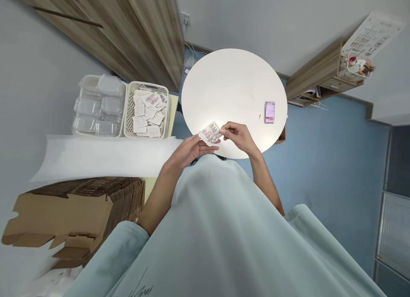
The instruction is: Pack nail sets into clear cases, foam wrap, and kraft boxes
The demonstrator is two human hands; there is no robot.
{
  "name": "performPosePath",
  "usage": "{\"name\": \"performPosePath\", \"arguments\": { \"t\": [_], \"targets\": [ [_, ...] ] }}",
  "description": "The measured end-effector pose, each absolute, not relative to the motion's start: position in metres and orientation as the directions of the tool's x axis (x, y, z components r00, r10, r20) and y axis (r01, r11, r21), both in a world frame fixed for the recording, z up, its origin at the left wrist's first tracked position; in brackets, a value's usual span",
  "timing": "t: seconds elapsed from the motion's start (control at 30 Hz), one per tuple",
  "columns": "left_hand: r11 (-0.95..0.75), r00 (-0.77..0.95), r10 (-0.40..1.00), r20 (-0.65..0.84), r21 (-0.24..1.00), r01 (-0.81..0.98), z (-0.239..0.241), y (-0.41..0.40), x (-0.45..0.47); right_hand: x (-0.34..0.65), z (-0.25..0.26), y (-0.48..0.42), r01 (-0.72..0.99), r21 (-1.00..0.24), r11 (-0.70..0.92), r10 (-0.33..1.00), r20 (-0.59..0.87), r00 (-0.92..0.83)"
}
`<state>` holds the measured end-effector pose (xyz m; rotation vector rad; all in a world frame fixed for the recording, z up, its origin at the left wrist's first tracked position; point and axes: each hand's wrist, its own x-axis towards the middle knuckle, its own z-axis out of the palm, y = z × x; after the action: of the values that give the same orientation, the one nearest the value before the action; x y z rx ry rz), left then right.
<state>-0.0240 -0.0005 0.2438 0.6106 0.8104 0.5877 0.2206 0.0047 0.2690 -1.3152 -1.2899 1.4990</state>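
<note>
A small clear-fronted pack [210, 133] with rows of pinkish and silvery shiny pieces, perhaps press-on nails, is held tilted over the near edge of the round white table [232, 75]. My left hand [188, 151] grips it from the lower left, its thumb side at the pack's edge and the other fingers stretched out beneath. At the pack's right edge, my right hand [238, 136] pinches with thumb and forefinger. Left of the table, a white basket [129, 117] holds many white cards, and a similar pack with pink pieces [152, 99] lies on top of them.
A second basket [123, 124] holds stacked clear plastic boxes [88, 106]. White sheet material [105, 158] lies in front of it, with flattened cardboard boxes [70, 216] nearer me. A pixelated phone-like rectangle [270, 112] lies on the table's right. A wooden shelf unit [317, 71] stands beyond.
</note>
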Motion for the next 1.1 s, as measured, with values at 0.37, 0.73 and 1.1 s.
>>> {"name": "performPosePath", "arguments": {
  "t": [0.37, 0.73, 1.1],
  "targets": [
    [0.69, 0.625, 0.668, -0.405, 0.652, -0.314, 0.233, -0.01, -0.033, 0.21, 0.284, -0.001, 0.074, -0.981, -0.181, 0.963, -0.192, -0.189],
    [0.716, 0.578, 0.672, -0.463, 0.605, -0.348, 0.237, -0.021, -0.036, 0.185, 0.302, -0.014, -0.024, -0.988, -0.153, 0.977, -0.147, -0.154],
    [0.697, 0.536, 0.696, -0.478, 0.63, -0.344, 0.24, -0.031, -0.037, 0.183, 0.305, -0.024, 0.024, -0.993, -0.115, 0.978, -0.117, -0.175]
  ]
}}
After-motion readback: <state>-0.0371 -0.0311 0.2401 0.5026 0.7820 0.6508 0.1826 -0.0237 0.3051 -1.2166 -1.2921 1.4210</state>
